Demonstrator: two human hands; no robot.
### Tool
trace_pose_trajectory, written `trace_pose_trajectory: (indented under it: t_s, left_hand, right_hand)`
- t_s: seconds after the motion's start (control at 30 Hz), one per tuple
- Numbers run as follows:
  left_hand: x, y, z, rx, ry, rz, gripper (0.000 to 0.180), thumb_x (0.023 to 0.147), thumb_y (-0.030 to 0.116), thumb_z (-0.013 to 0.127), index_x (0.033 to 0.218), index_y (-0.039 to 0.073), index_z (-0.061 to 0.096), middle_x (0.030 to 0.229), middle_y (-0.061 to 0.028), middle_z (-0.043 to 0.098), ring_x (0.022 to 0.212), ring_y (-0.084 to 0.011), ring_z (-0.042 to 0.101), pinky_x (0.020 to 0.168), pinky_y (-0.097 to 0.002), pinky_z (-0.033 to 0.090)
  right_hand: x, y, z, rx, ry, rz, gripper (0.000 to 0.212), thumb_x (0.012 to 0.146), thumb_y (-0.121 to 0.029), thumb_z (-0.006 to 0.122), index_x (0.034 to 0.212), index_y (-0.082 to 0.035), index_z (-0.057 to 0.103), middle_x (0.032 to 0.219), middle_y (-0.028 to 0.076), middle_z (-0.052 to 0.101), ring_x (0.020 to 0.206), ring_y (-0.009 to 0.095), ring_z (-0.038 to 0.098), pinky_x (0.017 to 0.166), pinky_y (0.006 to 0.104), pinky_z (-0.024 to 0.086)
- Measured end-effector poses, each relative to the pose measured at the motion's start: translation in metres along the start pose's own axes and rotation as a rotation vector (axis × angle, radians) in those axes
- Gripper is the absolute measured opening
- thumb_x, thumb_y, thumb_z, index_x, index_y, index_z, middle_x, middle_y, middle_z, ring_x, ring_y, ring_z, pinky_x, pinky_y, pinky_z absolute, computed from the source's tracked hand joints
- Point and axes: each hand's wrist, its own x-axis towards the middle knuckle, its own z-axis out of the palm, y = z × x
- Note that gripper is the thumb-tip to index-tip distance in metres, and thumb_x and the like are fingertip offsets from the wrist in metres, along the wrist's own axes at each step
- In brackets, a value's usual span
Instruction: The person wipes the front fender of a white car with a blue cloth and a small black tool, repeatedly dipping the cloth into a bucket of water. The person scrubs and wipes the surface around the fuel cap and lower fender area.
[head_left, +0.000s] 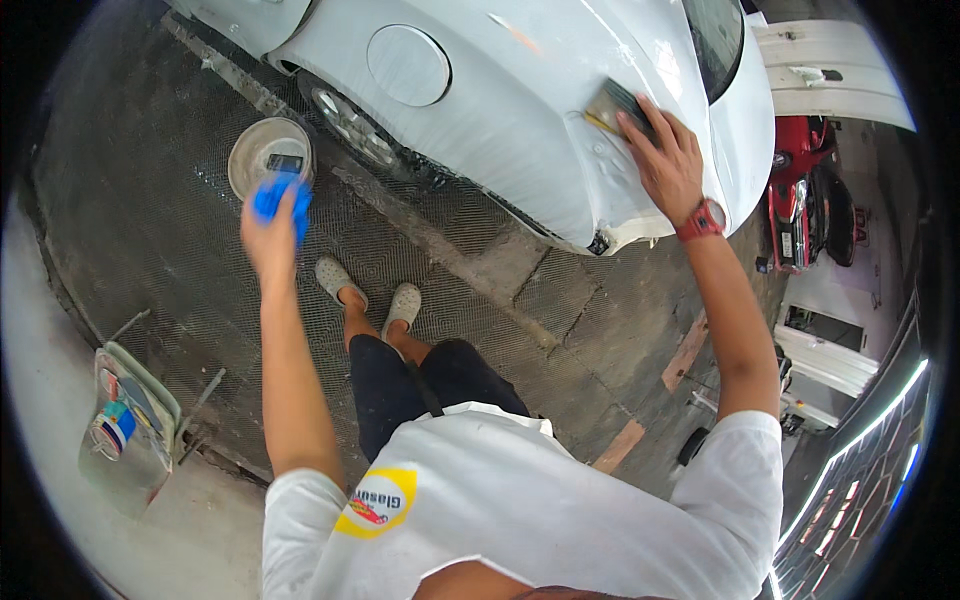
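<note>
My right hand (pixel 670 165) is pressed against the pale, whitish car body (pixel 520 110), fingers over a flat sanding block (pixel 612 106) with a dark grey face and a yellowish edge. A red wristwatch (pixel 708 217) is on that wrist. My left hand (pixel 270 235) is closed around a crumpled blue cloth (pixel 278 203), slightly blurred, just above the near rim of a round, light bucket (pixel 240 165). A small dark rectangular piece (pixel 285 162) shows at the bucket, beyond the cloth; whether it lies inside or is held I cannot tell.
The car's wheel (pixel 350 125) stands beside the bucket. At the lower left a chair (pixel 140 400) carries tape rolls and small items. Wooden boards (pixel 686 352) lie on the tiled floor to the right. A red car (pixel 795 190) with its bonnet up stands farther right.
</note>
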Motion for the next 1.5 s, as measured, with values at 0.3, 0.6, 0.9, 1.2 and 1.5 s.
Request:
trace_pose_trajectory:
  t_s: [0.3,0.6,0.9,1.2,1.5]
  left_hand:
    - [-0.308,-0.33,-0.344,0.213,0.527,-0.916,0.052,0.101,0.015,0.083,0.149,0.005,0.063,0.114,-0.0166,0.079,0.093,-0.0347,0.079,0.077,-0.0538,0.067]
    - [-0.476,-0.32,-0.324,0.587,0.382,-1.192,0.086,0.093,0.034,0.092,0.161,-0.003,0.056,0.151,-0.0242,0.07,0.13,-0.0394,0.074,0.108,-0.0492,0.06]
    - [-0.423,-0.332,-0.263,0.762,0.137,-0.874,0.078,0.096,0.04,0.089,0.158,0.003,0.061,0.151,-0.0233,0.07,0.137,-0.0435,0.069,0.116,-0.0527,0.054]
    - [-0.408,-0.323,-0.248,0.724,0.196,-0.878,0.076,0.099,0.042,0.086,0.16,0.005,0.06,0.155,-0.0214,0.067,0.141,-0.043,0.067,0.119,-0.0544,0.053]
    - [-0.428,-0.314,-0.242,0.485,0.201,-0.962,0.085,0.097,0.041,0.088,0.162,-0.002,0.056,0.153,-0.0269,0.068,0.14,-0.0422,0.068,0.118,-0.0519,0.053]
  right_hand:
    - [0.203,-0.022,0.091,-0.034,0.09,0.129,0.038,0.101,-0.028,0.078,0.13,-0.004,0.081,0.138,0.023,0.07,0.133,0.04,0.061,0.108,0.0464,0.053]
    - [0.063,-0.026,-0.017,-0.116,-0.264,-0.1,0.081,0.092,-0.016,0.086,0.167,-0.029,0.058,0.163,0.012,0.056,0.124,0.038,0.066,0.101,0.0463,0.063]
    - [0.165,-0.064,0.004,-0.212,-0.204,-0.138,0.073,0.098,-0.02,0.081,0.166,-0.028,0.055,0.158,0.014,0.057,0.121,0.037,0.066,0.091,0.0477,0.065]
    - [0.221,-0.078,0.018,-0.231,-0.129,-0.161,0.064,0.099,-0.014,0.075,0.161,-0.02,0.059,0.157,0.016,0.057,0.119,0.036,0.067,0.082,0.0483,0.063]
    - [0.15,-0.063,0.011,-0.208,-0.189,-0.179,0.072,0.097,-0.02,0.081,0.164,-0.02,0.056,0.157,0.018,0.056,0.122,0.039,0.066,0.086,0.0479,0.067]
